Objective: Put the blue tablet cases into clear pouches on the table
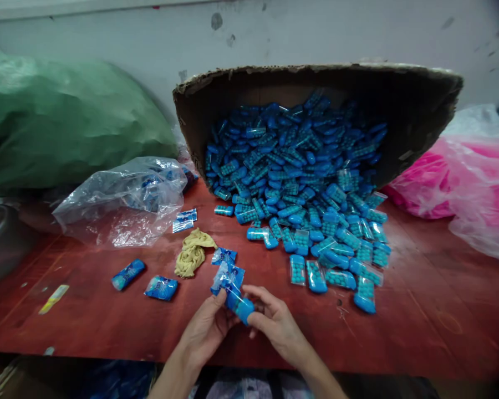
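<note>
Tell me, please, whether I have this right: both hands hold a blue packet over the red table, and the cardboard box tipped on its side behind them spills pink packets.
Not quite: in the head view the cardboard box spills blue packets, not pink ones. Both hands, left and right, do hold a blue packet over the red table.

Glossy plastic packets (233, 288) (matt cardboard box (419, 105))

My left hand (208, 327) and right hand (276, 324) meet at the near edge of the red table (419, 327), both gripping a small blue packet (238, 303) with its clear wrapper sticking up between my fingers. Just beyond lie a crumpled yellow cloth (192, 253) and two loose blue packets (145, 281) to the left. A cardboard box (416, 105) tipped on its side spills a heap of blue packets (299, 183) across the table. A clear plastic bag (125, 202) sits left of it, a green sack (66, 122) behind, pink bags (461, 188) on the right.
</note>
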A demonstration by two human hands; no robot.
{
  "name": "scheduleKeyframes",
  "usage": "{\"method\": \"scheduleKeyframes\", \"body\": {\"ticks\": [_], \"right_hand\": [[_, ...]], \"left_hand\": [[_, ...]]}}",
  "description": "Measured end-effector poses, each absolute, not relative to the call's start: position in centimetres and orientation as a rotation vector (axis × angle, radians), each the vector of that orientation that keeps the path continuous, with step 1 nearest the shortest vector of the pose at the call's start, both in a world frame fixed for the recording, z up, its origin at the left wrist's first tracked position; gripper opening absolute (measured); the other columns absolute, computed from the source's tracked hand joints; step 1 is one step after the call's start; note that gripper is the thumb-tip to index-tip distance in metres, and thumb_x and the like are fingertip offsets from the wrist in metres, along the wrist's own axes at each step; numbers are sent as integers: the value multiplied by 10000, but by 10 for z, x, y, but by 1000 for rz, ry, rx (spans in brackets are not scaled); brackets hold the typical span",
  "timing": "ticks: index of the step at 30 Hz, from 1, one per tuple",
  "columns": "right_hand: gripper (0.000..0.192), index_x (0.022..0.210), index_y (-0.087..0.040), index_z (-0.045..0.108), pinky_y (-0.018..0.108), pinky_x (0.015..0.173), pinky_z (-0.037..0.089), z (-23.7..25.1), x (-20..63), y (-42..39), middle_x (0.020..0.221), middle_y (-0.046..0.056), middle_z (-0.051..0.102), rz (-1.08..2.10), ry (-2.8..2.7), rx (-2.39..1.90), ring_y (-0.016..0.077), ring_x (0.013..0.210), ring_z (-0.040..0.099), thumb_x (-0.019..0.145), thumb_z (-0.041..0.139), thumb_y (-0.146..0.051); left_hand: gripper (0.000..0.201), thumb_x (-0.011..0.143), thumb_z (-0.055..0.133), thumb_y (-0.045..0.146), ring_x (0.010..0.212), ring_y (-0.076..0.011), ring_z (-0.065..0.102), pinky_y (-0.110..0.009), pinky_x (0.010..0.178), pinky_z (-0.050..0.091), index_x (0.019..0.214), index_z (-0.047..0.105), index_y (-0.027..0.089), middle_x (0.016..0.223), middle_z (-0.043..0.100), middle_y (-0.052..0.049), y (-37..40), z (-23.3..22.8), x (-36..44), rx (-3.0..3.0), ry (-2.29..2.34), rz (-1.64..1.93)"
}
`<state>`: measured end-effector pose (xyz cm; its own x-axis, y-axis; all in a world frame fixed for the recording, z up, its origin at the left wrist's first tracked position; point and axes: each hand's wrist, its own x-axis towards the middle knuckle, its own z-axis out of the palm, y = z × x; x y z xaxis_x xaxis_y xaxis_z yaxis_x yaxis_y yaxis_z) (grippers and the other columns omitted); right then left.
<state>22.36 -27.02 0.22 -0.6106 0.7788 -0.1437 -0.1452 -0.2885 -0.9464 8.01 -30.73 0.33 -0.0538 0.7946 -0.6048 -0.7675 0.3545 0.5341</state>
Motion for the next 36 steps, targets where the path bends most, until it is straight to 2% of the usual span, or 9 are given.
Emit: {"method": "scheduleKeyframes", "body": {"ticks": [4, 7, 12, 18, 20, 23, 26, 29, 36], "right_hand": [[698, 1185, -325, 478, 243, 717, 448, -2, 228, -261, 966, -23, 519, 1935, -1356, -819, 124, 793, 507, 564, 689, -89], [786, 1248, -334, 399, 278, 754, 449, -2, 228, -259, 1077, -7, 505, 2016, -1361, -773, 154, 870, 516, 558, 692, -98], [622, 1215, -300, 451, 294, 858, 401, 10, 230, -256, 1098, -3, 501, 1845, -1502, -814, 165, 973, 497, 645, 607, -107], [281, 1017, -251, 589, 277, 831, 399, 21, 233, -259, 927, 6, 570, 1525, -1755, -954, 161, 891, 523, 753, 535, -169], [247, 984, -241, 595, 277, 816, 407, 18, 230, -262, 915, 9, 581, 1516, -1692, -1011, 163, 877, 530, 752, 536, -181], [190, 918, -208, 586, 260, 732, 438, 10, 226, -263, 867, 7, 599, 1665, -1418, -1059, 153, 801, 550, 730, 557, -210], [169, 850, -180, 568, 228, 637, 436, 4, 223, -262, 759, -12, 589, 1834, -1183, -1069, 125, 691, 541, 690, 595, -228], [156, 827, -177, 563, 215, 620, 420, 0, 223, -263, 723, -25, 572, 1860, -1153, -1082, 108, 657, 516, 677, 596, -202], [367, 1017, -224, 554, 236, 688, 424, -4, 229, -264, 784, -28, 501, 1774, -1290, -1034, 121, 730, 491, 661, 610, -156]], "left_hand": [[211, 763, 549, 219, 786, -184, 639, -309, 758, 472, 930, 634, 122, 787, 696, -82, -308, 10, 77, 10, 889, 1217], [262, 776, 529, 213, 839, -212, 634, -331, 786, 460, 1001, 614, 110, 786, 697, -101, -306, 12, 77, 66, 796, 1184], [195, 768, 543, 211, 787, -192, 642, -313, 746, 477, 914, 634, 118, 795, 696, -85, -302, 11, 87, 6, 859, 1245], [162, 712, 609, 306, 592, -135, 619, -295, 666, 494, 717, 629, 146, 660, 683, -31, -303, 8, 103, -60, 1029, 1332], [202, 683, 628, 344, 596, -140, 615, -299, 672, 491, 690, 629, 142, 650, 680, -33, -305, 9, 105, -9, 1058, 1365], [243, 627, 673, 359, 621, -159, 616, -307, 682, 484, 680, 637, 125, 650, 678, -47, -305, 11, 105, 93, 1105, 1381], [233, 620, 685, 326, 612, -165, 616, -303, 656, 482, 690, 635, 110, 653, 680, -62, -304, 14, 102, 158, 1189, 1316], [243, 637, 667, 344, 581, -159, 613, -300, 623, 483, 705, 622, 115, 646, 678, -60, -303, 15, 101, 156, 1233, 1287], [172, 666, 657, 279, 661, -161, 628, -331, 720, 482, 734, 626, 124, 723, 690, -56, -305, 12, 100, 77, 1114, 1262]]}}
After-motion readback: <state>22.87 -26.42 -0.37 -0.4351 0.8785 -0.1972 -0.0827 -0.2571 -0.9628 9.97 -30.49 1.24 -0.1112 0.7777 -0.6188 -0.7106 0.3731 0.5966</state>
